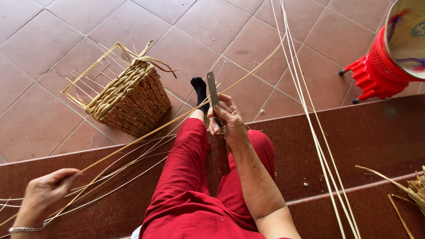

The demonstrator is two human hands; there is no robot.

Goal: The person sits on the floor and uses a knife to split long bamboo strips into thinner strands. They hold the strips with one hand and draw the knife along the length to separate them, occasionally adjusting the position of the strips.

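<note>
The thin cane strip [146, 135] runs from the left hand [44, 192], pinched tight, up to the right hand [228, 121], which grips a knife [217, 124]. A woven basket [130, 99] lies on the tile floor [186, 48] nearby.

No packages, labels, signs or screens show anywhere in this view.
</note>
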